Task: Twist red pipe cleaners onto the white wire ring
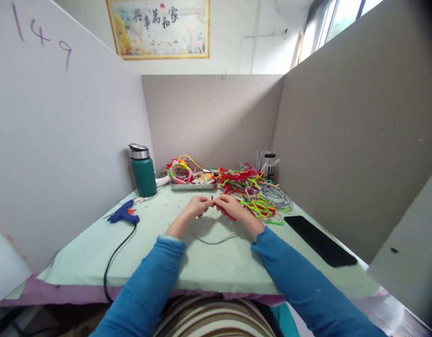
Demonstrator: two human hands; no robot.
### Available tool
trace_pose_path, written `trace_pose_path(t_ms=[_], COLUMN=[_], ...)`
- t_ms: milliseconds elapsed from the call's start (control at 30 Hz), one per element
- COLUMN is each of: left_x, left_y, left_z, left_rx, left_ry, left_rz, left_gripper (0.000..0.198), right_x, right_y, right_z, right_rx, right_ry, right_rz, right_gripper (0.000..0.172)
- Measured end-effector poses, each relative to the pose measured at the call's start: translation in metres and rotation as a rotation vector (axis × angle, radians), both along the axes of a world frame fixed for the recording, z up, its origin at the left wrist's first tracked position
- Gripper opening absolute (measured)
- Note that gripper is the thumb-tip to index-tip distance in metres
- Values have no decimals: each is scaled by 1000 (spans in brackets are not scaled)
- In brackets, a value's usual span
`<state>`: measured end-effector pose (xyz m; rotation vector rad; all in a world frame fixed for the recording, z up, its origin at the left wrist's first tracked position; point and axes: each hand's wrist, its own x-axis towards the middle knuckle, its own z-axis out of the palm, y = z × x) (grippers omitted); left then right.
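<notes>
My left hand [199, 206] and my right hand [230, 206] meet over the middle of the table, fingertips pinched together. Between them is a red pipe cleaner [229, 215]; a short end pokes up at the fingertips and a longer end slants down under my right hand. Both hands are closed on it, and its middle is hidden by the fingers. On the cloth just below lies a curved grey pipe cleaner [216, 243], touched by neither hand.
A blue glue gun [124, 213] with a black cord lies left, near a green bottle [144, 175]. At the back are a metal tray [193, 187] of craft pieces and a heap of coloured pipe cleaners [244, 182]. A black phone [319, 239] lies right; grey partitions [212, 117] enclose the table.
</notes>
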<state>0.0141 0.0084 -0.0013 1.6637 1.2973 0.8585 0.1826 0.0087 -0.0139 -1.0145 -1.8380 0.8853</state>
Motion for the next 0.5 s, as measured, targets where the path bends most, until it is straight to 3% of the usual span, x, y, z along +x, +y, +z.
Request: trace_pose_path(t_ms=[233,500], left_x=[2,1], left_y=[-6,-1], left_z=[5,-1], left_rx=[-15,16], left_ry=[4,37], left_rz=[4,-58], left_gripper=[36,35], right_x=[0,-1], right_y=[3,-1], right_z=[-2,2], right_rx=[101,137], right_ry=[3,46], right_rz=[23,-3], right_gripper=[24,23])
